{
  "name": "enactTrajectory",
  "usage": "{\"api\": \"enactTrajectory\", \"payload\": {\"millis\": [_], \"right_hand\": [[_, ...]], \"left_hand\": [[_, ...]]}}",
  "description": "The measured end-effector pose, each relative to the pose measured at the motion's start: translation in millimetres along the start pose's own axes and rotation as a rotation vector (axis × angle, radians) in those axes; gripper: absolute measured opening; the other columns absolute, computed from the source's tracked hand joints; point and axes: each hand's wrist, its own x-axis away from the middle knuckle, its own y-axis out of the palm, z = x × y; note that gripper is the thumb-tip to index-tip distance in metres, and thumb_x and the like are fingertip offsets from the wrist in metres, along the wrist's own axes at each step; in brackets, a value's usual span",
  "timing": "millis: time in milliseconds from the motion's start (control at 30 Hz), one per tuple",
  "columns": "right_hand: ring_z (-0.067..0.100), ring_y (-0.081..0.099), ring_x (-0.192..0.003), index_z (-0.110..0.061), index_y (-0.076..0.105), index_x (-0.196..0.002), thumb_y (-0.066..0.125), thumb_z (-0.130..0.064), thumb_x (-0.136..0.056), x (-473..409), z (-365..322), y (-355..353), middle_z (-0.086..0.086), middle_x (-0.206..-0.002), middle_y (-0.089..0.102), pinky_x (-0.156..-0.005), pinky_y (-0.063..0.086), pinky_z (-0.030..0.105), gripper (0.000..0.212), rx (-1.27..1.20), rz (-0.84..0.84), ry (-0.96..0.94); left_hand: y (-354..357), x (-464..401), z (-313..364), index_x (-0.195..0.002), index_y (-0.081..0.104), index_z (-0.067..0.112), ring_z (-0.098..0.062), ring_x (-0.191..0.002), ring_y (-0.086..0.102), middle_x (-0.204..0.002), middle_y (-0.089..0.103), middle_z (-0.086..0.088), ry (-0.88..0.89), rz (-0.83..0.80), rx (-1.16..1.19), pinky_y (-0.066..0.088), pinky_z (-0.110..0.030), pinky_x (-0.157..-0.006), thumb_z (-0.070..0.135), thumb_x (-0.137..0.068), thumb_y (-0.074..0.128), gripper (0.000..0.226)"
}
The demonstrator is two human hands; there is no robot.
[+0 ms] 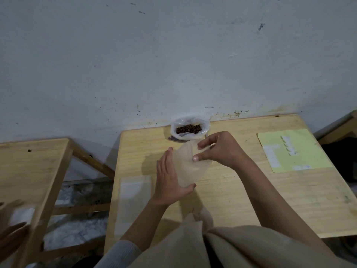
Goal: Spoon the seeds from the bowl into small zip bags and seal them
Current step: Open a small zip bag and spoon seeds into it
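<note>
hands, zip bag mouth toward bowl

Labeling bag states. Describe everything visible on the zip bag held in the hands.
The zip bag is small, translucent, cloudy plastic, and looks empty; no seeds show inside. It is held over the wooden table, in front of the seed bowl, its far end toward the bowl. The left hand lies flat along its left side, thumb under the near end. The right hand pinches the far end with its fingers. Whether the zip is open cannot be told.
</note>
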Motion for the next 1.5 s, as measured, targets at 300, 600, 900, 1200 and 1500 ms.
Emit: {"api": "enactTrajectory", "payload": {"millis": [300, 600, 900, 1200, 1500], "right_hand": [[0.002, 0.060, -0.066, -0.017, 0.076, -0.080, 0.064, -0.004, -0.082, -6, 3, -3, -0.008, -0.080, 0.069, -0.054, 0.050, 0.020, 0.018, 0.089, -0.017, -0.079], [-0.003, 0.056, -0.068, -0.015, 0.071, -0.082, 0.093, -0.024, -0.051, -5, -5, 3, -0.011, -0.075, 0.065, -0.054, 0.037, 0.012, 0.039, 0.181, -0.016, -0.017], [0.014, 0.056, -0.061, -0.006, 0.068, -0.071, 0.090, -0.027, -0.057, -12, -11, -5, 0.003, -0.066, 0.061, -0.063, 0.047, 0.029, 0.034, 0.256, -0.148, 0.008], [0.012, 0.052, -0.066, -0.002, 0.068, -0.086, 0.085, -0.024, -0.067, -15, -9, -6, 0.002, -0.080, 0.059, -0.061, 0.041, 0.023, 0.034, 0.257, -0.177, -0.023], [0.001, 0.058, -0.083, -0.015, 0.065, -0.098, 0.084, -0.029, -0.068, -22, 11, 10, -0.010, -0.092, 0.063, -0.063, 0.042, 0.015, 0.038, 0.150, -0.115, -0.020]], "left_hand": [[-5, -1, -1, -0.147, 0.000, 0.016, -0.025, -0.135, 0.018, -0.149, 0.020, -0.011, 0.031, 0.059, -0.022, 0.026, -0.059, -0.108, 0.050, -0.055, 0.081, 0.127], [3, -3, -5, -0.146, -0.002, 0.012, -0.023, -0.143, 0.003, -0.153, 0.007, -0.007, 0.002, 0.066, -0.047, 0.004, -0.051, -0.115, 0.048, -0.058, 0.082, 0.127], [3, -6, -14, -0.143, 0.008, 0.004, -0.032, -0.137, 0.018, -0.148, 0.018, -0.011, 0.064, 0.097, -0.024, 0.032, -0.066, -0.102, 0.040, -0.060, 0.080, 0.115], [4, -9, -19, -0.143, 0.011, 0.002, -0.031, -0.132, 0.026, -0.145, 0.023, -0.012, 0.049, 0.095, -0.077, 0.034, -0.063, -0.101, 0.051, -0.064, 0.065, 0.107], [8, -9, 2, -0.147, -0.007, 0.027, -0.006, -0.144, -0.006, -0.157, 0.007, -0.001, -0.055, 0.078, 0.030, -0.006, -0.047, -0.116, 0.064, -0.059, 0.072, 0.124]]}}
